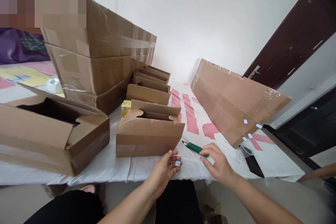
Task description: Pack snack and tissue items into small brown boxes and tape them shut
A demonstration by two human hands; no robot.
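My right hand (217, 165) is closed round the end of a green utility knife (194, 147), whose blade points left over the white cloth. My left hand (166, 168) is palm up with loosely curled fingers. On those fingers rests a small white label with a blue border (177, 163). Just beyond that hand stands a brown cardboard box (149, 143), its flap raised and its top partly open. The left fingertips are near its lower right corner; whether they touch it I cannot tell.
Another open carton (89, 143) lies at the left, and several boxes (148, 92) line up behind. Large stacked cartons (110, 42) rise at the left. A cardboard panel (236, 94) carries several labels. Tape (246, 150) lies near the right edge. A yellow box (126, 107) is partly hidden.
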